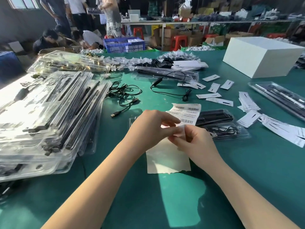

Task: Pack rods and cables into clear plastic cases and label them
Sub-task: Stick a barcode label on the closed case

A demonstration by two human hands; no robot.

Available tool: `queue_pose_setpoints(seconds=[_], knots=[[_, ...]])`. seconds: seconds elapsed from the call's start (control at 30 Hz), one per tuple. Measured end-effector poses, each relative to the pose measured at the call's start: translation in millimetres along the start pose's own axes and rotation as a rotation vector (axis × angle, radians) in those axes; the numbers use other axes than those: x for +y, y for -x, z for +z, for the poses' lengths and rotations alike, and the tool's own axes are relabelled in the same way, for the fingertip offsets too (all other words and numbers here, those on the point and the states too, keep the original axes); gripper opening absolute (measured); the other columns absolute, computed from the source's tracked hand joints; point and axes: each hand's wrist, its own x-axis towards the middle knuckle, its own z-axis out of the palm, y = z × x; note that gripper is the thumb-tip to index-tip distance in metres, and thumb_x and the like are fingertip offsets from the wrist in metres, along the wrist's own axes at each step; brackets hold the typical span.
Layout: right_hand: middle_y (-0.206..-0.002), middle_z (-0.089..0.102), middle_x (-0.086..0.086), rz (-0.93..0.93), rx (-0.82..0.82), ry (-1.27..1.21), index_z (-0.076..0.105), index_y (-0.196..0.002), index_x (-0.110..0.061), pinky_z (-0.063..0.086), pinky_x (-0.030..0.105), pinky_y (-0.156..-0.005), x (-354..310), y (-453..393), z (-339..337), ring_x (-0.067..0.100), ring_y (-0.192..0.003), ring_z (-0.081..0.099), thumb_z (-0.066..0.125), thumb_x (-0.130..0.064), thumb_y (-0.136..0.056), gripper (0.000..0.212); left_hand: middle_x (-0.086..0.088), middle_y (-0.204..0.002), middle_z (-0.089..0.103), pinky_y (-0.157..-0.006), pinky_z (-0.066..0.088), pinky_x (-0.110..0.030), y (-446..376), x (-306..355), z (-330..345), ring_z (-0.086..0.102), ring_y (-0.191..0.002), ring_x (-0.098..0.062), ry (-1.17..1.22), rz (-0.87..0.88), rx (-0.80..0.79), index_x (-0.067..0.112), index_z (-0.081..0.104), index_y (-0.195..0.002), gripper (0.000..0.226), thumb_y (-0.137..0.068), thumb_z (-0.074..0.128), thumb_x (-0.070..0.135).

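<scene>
Above the closed clear plastic case, the left hand and right hand are pinching 1 white barcode label strip; peeling slowly should be keeping it flat.

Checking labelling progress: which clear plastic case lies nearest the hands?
The packed case on the green table directly behind the barcode label sheet both hands pinch. The big stack lies left; another case sits far right.

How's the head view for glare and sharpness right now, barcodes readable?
Head view: sunlight washes out the stacked clear cases at left; a bright strip crosses the green table. Barcodes on the label sheet show, text too small to read. Background is soft, edges bowed.
</scene>
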Motion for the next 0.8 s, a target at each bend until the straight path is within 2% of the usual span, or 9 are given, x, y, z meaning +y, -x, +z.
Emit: queue_pose_setpoints(seconds=[0.07,0.13,0.2,0.4,0.5,0.6,0.67,0.73,0.8], knots=[[-0.057,0.054,0.001,-0.018,0.008,0.01,0.06,-0.07,-0.016,0.043,0.033,-0.055,1,1,-1,0.009,-0.056,0.047,0.072,-0.025,-0.083,0.02,0.021,-0.083,0.072,-0.077,0.052,-0.023,0,1,0,0.064,-0.077,0.009,-0.032,0.024,0.008,0.035,0.077,-0.088,0.012,-0.077,0.076,0.041],[-0.052,0.048,-0.009,-0.069,0.013,0.062,0.054,-0.063,-0.018,0.032,0.017,-0.05,2,1,-2,0.003,-0.052,0.041,0.072,-0.024,-0.083,0.028,0.02,-0.082,0.072,-0.076,0.05,-0.022,-1,0,-3,0.064,-0.076,0.007,-0.001,0.034,-0.013,0.033,0.078,-0.087,0.009,-0.078,0.077,0.037],[-0.05,0.047,-0.015,-0.15,0.024,0.152,0.05,-0.057,-0.024,0.031,0.012,-0.05,1,1,-2,0.001,-0.051,0.04,0.073,-0.02,-0.083,0.035,0.018,-0.081,0.073,-0.076,0.05,-0.021,-2,-1,-6,0.064,-0.075,0.007,0.012,0.03,-0.049,0.032,0.078,-0.086,0.008,-0.079,0.077,0.036],[-0.053,0.047,-0.009,-0.221,0.0,0.269,0.053,-0.061,-0.014,0.028,0.019,-0.048,4,0,-4,0.006,-0.051,0.038,0.073,-0.023,-0.081,0.03,0.02,-0.078,0.072,-0.077,0.054,-0.023,-2,-5,-11,0.066,-0.076,0.007,0.09,-0.026,-0.131,0.03,0.078,-0.084,0.009,-0.079,0.076,0.037],[-0.052,0.046,-0.01,-0.263,-0.003,0.298,0.049,-0.06,-0.011,0.028,0.016,-0.048,5,2,-2,0.006,-0.05,0.039,0.074,-0.023,-0.081,0.034,0.02,-0.074,0.071,-0.075,0.056,-0.027,0,-5,-13,0.066,-0.073,0.004,0.082,-0.039,-0.162,0.031,0.077,-0.08,0.014,-0.073,0.078,0.043],[-0.052,0.048,-0.012,-0.278,-0.002,0.329,0.058,-0.066,-0.011,0.031,0.014,-0.05,5,2,2,0.004,-0.053,0.046,0.075,-0.021,-0.08,0.024,0.017,-0.074,0.071,-0.073,0.055,-0.031,0,-5,-14,0.065,-0.072,0.001,0.024,-0.027,-0.128,0.032,0.076,-0.08,0.013,-0.075,0.076,0.044],[-0.056,0.053,-0.017,-0.287,0.01,0.324,0.06,-0.067,-0.02,0.032,0.011,-0.051,4,1,3,0.001,-0.054,0.049,0.075,-0.019,-0.08,0.02,0.018,-0.074,0.071,-0.071,0.054,-0.028,0,-4,-14,0.064,-0.07,0.003,0.005,-0.023,-0.113,0.034,0.076,-0.083,0.011,-0.077,0.074,0.043],[-0.057,0.054,-0.022,-0.3,0.024,0.327,0.056,-0.066,-0.036,0.032,0.01,-0.051,2,1,3,-0.001,-0.055,0.05,0.076,-0.016,-0.08,0.031,0.018,-0.073,0.071,-0.068,0.053,-0.024,0,-3,-13,0.062,-0.069,0.003,0.002,-0.029,-0.11,0.035,0.076,-0.083,0.009,-0.078,0.073,0.042],[-0.056,0.052,-0.021,-0.299,0.017,0.339,0.056,-0.063,-0.033,0.031,0.012,-0.052,2,2,3,0.0,-0.055,0.049,0.076,-0.015,-0.079,0.032,0.019,-0.072,0.07,-0.066,0.052,-0.023,-1,-3,-13,0.062,-0.067,0.001,-0.001,-0.048,-0.121,0.035,0.076,-0.082,0.006,-0.08,0.073,0.04]])
